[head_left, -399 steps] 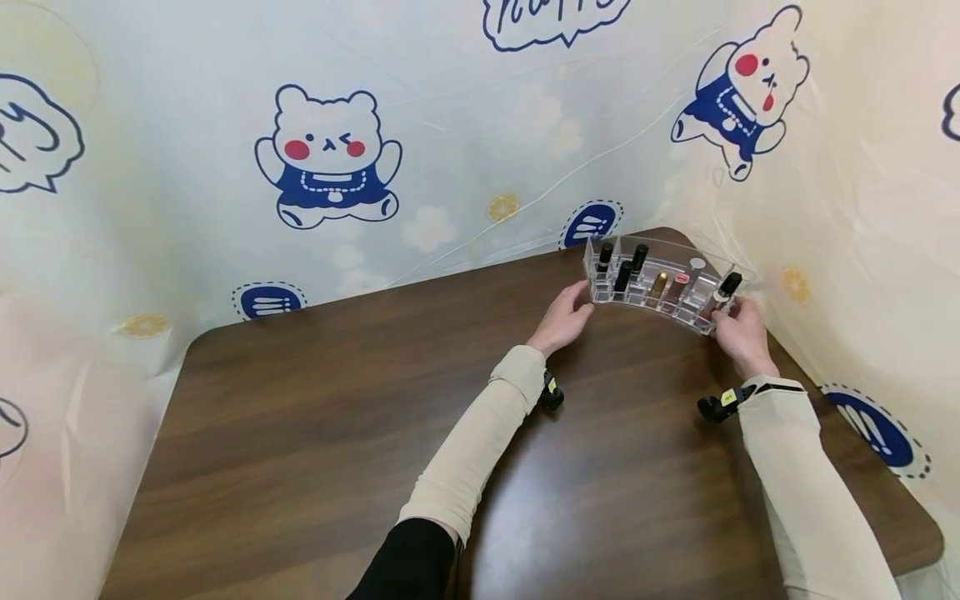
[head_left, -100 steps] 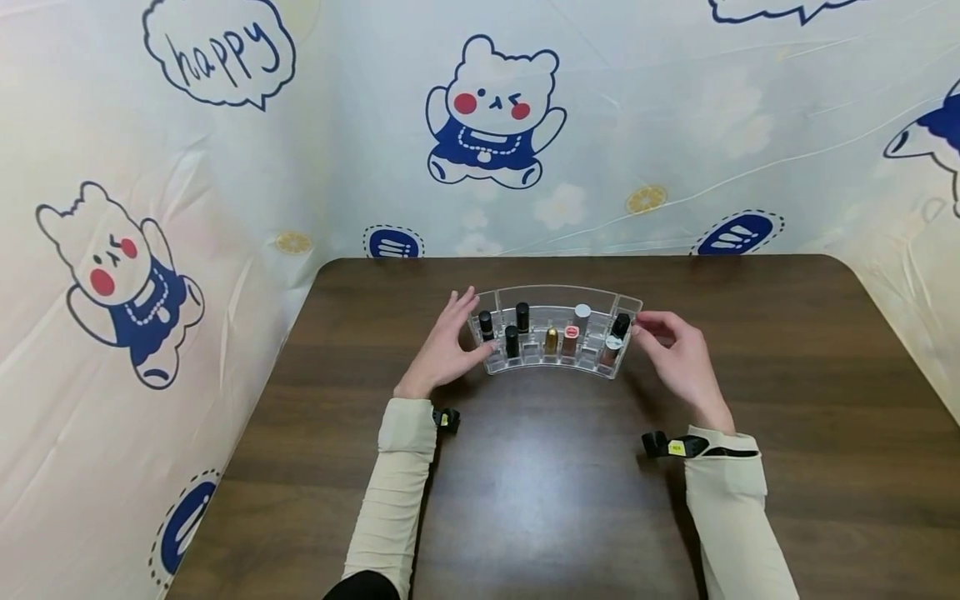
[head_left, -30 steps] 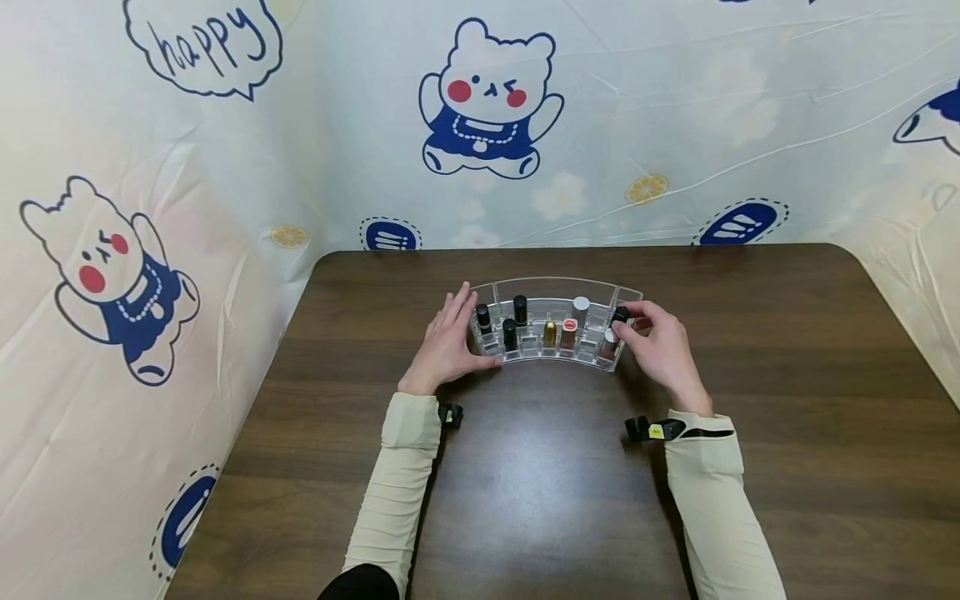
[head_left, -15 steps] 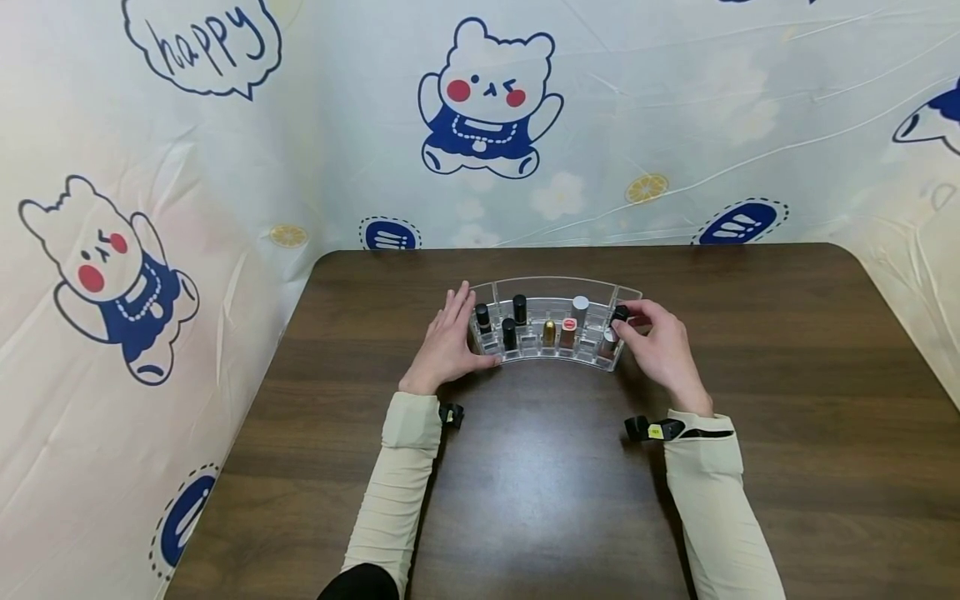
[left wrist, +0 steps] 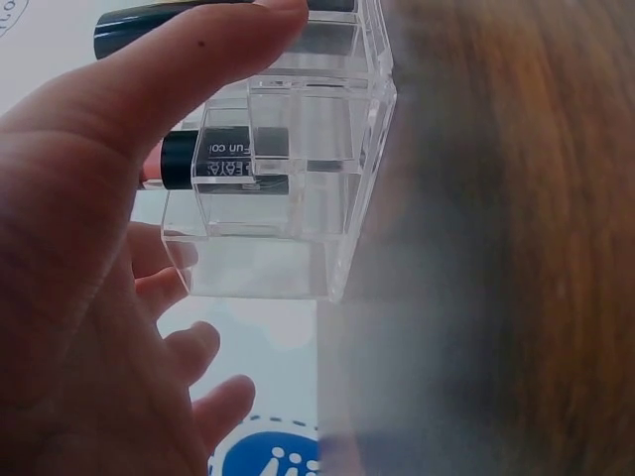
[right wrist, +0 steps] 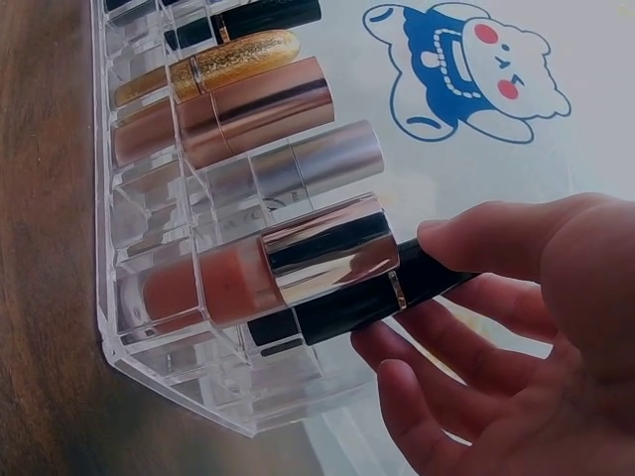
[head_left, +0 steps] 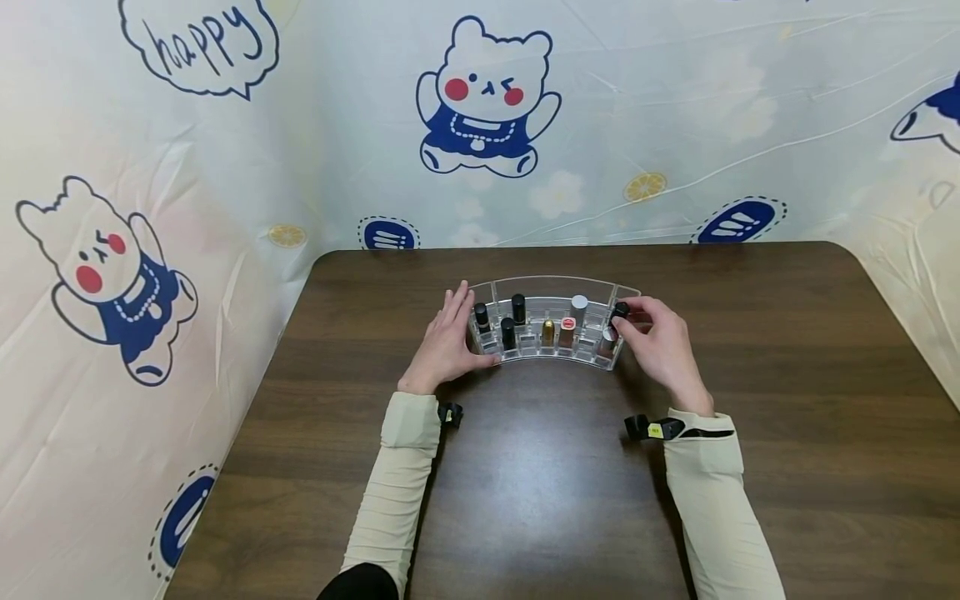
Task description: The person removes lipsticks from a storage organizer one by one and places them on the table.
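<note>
My right hand (right wrist: 516,337) hides its black tube's (right wrist: 357,302) end; at ten o'clock, the head view crops a speech bubble (head_left: 198,46).

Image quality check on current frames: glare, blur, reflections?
Head: pale glare mid-table, no obvious motion blur; left wrist: table grain soft, clear holder's edges crisper; right wrist: bright and dark reflections band the shiny metallic cap, black tube in the right hand shows little detail.
</note>
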{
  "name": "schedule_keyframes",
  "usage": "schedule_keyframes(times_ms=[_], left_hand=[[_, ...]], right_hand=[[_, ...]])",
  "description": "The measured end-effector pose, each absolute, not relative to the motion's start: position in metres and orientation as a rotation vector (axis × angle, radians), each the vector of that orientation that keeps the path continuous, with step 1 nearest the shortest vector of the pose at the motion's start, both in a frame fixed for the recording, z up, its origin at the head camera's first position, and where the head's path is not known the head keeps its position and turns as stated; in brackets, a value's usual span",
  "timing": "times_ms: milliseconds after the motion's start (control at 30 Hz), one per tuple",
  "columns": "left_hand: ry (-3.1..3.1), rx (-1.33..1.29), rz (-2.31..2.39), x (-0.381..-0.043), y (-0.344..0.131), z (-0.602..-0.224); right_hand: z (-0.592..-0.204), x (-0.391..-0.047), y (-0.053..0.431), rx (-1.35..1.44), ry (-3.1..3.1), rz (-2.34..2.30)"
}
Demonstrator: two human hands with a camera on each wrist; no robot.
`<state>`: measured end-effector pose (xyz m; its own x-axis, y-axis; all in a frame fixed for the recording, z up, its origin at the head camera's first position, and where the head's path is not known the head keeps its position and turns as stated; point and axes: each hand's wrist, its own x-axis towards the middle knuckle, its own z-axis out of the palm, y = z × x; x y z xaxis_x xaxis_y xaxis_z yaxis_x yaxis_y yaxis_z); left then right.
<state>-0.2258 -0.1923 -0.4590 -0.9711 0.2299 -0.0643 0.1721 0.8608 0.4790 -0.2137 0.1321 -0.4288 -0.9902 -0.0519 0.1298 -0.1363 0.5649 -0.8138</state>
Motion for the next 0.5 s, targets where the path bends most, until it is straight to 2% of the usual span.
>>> schedule_keyframes(times_ms=[500], left_hand=[[2.933,0.33,0.756,-0.2265,-0.1926,-0.4603]], right_hand=[[-0.4258,-0.2122,0.134,0.18,-2.617,1.432]])
